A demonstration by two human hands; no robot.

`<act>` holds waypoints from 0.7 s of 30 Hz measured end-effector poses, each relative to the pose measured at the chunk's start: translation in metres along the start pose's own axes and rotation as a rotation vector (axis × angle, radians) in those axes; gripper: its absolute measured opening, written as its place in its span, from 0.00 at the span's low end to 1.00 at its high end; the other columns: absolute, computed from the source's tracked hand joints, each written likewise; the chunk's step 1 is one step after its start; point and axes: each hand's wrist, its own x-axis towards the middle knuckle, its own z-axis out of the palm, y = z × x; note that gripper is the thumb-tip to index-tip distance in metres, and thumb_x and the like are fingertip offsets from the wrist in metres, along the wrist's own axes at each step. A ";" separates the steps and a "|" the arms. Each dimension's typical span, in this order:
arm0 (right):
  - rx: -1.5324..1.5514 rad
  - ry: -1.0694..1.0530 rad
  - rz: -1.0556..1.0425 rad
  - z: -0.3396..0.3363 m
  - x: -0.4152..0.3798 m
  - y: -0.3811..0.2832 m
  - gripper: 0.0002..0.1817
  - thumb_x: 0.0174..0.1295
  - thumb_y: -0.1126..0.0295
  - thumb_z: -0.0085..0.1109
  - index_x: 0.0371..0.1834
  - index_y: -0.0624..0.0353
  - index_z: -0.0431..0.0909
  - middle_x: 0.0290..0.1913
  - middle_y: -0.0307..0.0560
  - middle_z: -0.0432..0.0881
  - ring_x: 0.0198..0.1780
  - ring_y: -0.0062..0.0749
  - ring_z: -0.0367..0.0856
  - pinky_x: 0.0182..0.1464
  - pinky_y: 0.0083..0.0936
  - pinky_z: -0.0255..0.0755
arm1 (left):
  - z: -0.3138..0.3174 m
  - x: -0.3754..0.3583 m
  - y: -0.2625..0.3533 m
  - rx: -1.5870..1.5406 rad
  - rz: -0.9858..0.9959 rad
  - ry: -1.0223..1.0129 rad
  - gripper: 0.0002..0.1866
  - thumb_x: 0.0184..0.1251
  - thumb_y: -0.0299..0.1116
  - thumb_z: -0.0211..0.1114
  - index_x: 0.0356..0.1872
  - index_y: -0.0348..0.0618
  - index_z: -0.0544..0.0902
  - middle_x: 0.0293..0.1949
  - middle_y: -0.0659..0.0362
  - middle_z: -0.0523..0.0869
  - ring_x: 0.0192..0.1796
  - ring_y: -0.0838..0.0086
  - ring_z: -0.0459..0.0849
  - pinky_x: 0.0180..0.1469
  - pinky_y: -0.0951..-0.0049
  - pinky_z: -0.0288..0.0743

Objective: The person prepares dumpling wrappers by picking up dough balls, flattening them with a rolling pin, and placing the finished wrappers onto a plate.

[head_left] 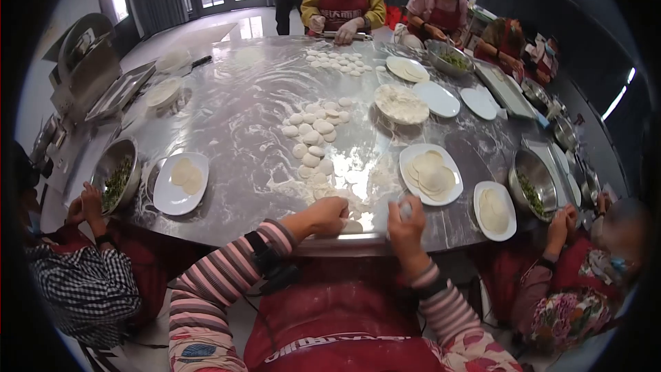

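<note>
My left hand is closed at the near edge of the steel table, its fingertips at a small dough round. To its right my right hand is raised in a fist around a pale, motion-blurred thing that looks like a rolling pin; most of it is hidden. Ahead of both hands lie loose flour and a spread of flattened dough pieces. Beyond my right hand, a white plate carries a stack of rolled wrappers.
Another plate of wrappers and a steel bowl of chopped greens stand right. A plate and greens bowl are left. A flour bowl sits farther back. Co-workers sit close on both sides; another works opposite.
</note>
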 end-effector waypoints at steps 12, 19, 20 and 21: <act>0.252 0.007 0.246 -0.010 -0.006 -0.014 0.11 0.51 0.77 0.64 0.31 0.58 0.68 0.18 0.49 0.71 0.18 0.44 0.74 0.22 0.35 0.66 | 0.001 0.004 -0.014 0.001 0.061 -0.008 0.09 0.50 0.29 0.61 0.33 0.37 0.80 0.30 0.47 0.83 0.36 0.57 0.83 0.40 0.64 0.74; 0.192 -0.006 0.248 0.029 0.026 0.004 0.11 0.51 0.77 0.64 0.31 0.58 0.69 0.19 0.54 0.72 0.20 0.50 0.75 0.22 0.35 0.67 | -0.001 0.016 0.003 0.104 0.081 0.069 0.09 0.54 0.34 0.61 0.31 0.38 0.80 0.30 0.47 0.83 0.36 0.55 0.82 0.40 0.61 0.73; 0.169 0.009 0.190 0.017 0.016 0.004 0.11 0.50 0.77 0.64 0.30 0.58 0.69 0.18 0.53 0.72 0.19 0.48 0.75 0.22 0.34 0.67 | 0.000 0.016 0.000 0.123 0.103 0.021 0.09 0.54 0.33 0.61 0.31 0.36 0.80 0.29 0.47 0.83 0.35 0.57 0.82 0.39 0.63 0.73; 0.150 0.021 0.133 0.005 0.005 0.002 0.11 0.49 0.77 0.65 0.29 0.58 0.69 0.17 0.51 0.72 0.18 0.46 0.75 0.22 0.33 0.67 | 0.000 0.013 -0.002 0.109 0.090 0.023 0.09 0.54 0.33 0.61 0.31 0.36 0.80 0.29 0.47 0.83 0.35 0.57 0.82 0.39 0.63 0.73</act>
